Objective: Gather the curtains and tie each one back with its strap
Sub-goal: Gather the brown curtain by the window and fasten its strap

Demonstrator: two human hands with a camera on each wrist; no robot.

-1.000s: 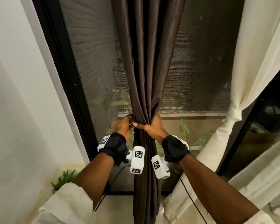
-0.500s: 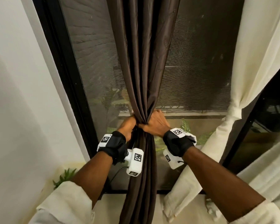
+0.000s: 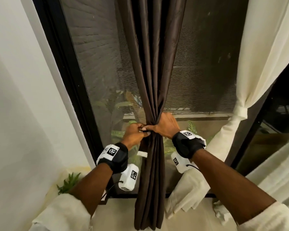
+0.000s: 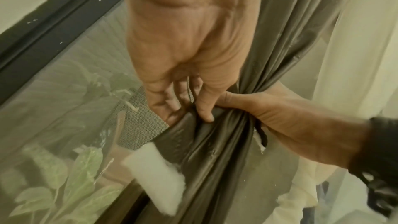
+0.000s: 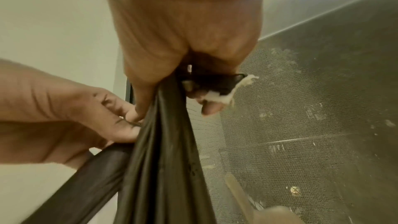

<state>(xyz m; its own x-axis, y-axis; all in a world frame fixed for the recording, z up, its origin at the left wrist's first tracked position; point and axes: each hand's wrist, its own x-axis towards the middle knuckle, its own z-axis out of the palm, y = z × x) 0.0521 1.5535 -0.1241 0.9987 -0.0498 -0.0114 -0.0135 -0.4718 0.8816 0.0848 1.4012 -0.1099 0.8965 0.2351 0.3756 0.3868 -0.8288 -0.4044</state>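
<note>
Facing the dark screened window (image 3: 198, 64), with the brown curtain (image 3: 153, 64) hung down its middle and drawn into one narrow waist, well apart from the cream curtain (image 3: 257, 55) at the right, already cinched by its cream strap (image 3: 239, 110). Compared with a second ago: same waist, but now gripped from above by a rolled-over right wrist rather than with the thumb laid straight across the front. Judged as gathering done on this curtain and fastening begun, the last of the two to finish. Wrapping the right hand (image 3: 165, 125) round the bundle from the right side, back of the hand up and fingers curled behind the folds. In the right wrist view, also trapping a dark strap end with a frayed white patch (image 5: 217, 94). Meeting it from the left with the left hand (image 3: 133, 134), wrist lower and back of the hand toward the head camera. Pinching the brown strap (image 4: 183, 135) between its thumb and fingers (image 4: 204, 108) against the left edge of the folds, touching the right thumb. Trailing below that pinch, and newly in sight since half a second ago: the strap's free end with its white tab (image 3: 142, 154), hanging loose, not yet pressed to anything. Probably needing that end carried round the bundle to meet the patch on the right. Some risk of the slick folds spreading if either grip eases first.
</note>
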